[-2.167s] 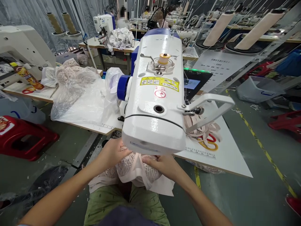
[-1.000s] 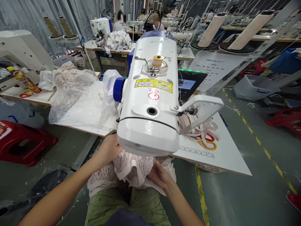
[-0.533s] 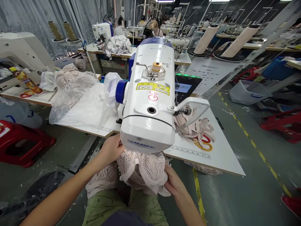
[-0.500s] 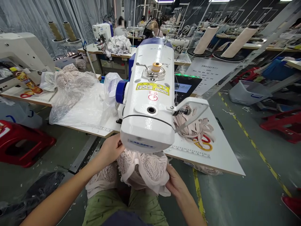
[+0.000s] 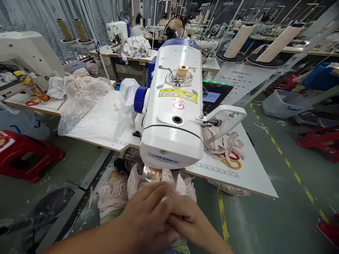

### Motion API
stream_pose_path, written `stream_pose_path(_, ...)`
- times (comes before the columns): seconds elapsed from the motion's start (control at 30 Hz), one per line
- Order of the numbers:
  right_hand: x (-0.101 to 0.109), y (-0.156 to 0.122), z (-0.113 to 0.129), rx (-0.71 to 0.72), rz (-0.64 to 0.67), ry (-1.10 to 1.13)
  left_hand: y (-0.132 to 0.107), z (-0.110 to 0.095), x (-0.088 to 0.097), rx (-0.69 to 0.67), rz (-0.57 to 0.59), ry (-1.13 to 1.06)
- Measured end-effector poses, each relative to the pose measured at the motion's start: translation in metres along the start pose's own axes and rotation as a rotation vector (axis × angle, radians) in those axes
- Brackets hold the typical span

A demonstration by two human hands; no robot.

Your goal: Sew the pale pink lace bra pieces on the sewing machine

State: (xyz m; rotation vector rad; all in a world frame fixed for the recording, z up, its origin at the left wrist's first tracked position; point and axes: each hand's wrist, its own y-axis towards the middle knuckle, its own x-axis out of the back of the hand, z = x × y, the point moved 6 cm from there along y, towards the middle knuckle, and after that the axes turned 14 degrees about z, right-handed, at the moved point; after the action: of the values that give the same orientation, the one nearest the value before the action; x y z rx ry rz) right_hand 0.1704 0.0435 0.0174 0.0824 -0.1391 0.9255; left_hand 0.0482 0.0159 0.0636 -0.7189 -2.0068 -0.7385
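Below the head of a white sewing machine (image 5: 172,141), my two hands meet and overlap, slightly blurred. My left hand (image 5: 148,211) shows its back, with its fingers bent and pressed together toward the right. Against it, my right hand (image 5: 188,215) has its fingers curled closed. A pale pink lace bra (image 5: 189,185) lies just behind them, and a light tip of its fabric sticks up beside my right fingers. Whatever my left fingers hold is hidden. More pale lace (image 5: 113,194) rests on my lap at the left. A metal machine part (image 5: 152,174) shows just above my hands.
Clear plastic wrap (image 5: 90,116) covers the table on the left. Pale straps (image 5: 222,139) and scissors with red and yellow handles (image 5: 231,161) lie at the right. Thread cones (image 5: 280,44) stand behind. A red stool (image 5: 26,155) is at the left.
My hands have come together in front of the bra from its two sides, nearer to the camera. The metal machine part has come into view. The view has shifted slightly.
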Motion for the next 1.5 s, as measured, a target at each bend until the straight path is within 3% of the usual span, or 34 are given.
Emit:
stream_pose_path(0.1,-0.004,0.015,0.006,-0.024,0.09,0.009,-0.005,0.036,-0.019,0.296,0.204,-0.206)
stream_pose_path(0.17,0.005,0.021,-0.004,-0.089,0.044,0.024,-0.013,0.062,-0.023,0.46,0.259,-0.354)
stream_pose_path(0.27,0.022,0.027,-0.025,-0.22,-0.104,-0.052,-0.016,0.091,-0.016,0.613,0.14,-0.517)
stream_pose_path(0.33,0.032,0.031,-0.036,-0.299,-0.193,-0.141,-0.014,0.105,-0.009,0.671,0.033,-0.506)
stream_pose_path(0.43,0.037,0.037,-0.051,-0.358,-0.225,-0.094,-0.005,0.118,-0.003,0.677,-0.08,-0.444)
stream_pose_path(0.57,0.032,0.044,-0.066,-0.355,-0.136,0.35,0.004,0.127,-0.001,0.629,-0.15,-0.457)
stream_pose_path(0.67,0.035,0.047,-0.064,-0.326,-0.154,0.489,0.008,0.131,0.0,0.604,-0.143,-0.499)
stream_pose_path(0.9,0.05,0.055,-0.045,-0.289,-0.186,0.294,0.008,0.142,0.003,0.616,-0.153,-0.396)
stream_pose_path(1.3,0.049,0.054,-0.06,-0.263,-0.226,0.278,0.006,0.143,0.002,0.56,-0.14,-0.386)
stream_pose_path(1.5,0.052,0.044,-0.077,-0.308,-0.293,0.196,-0.01,0.146,0.001,0.679,-0.126,-0.342)
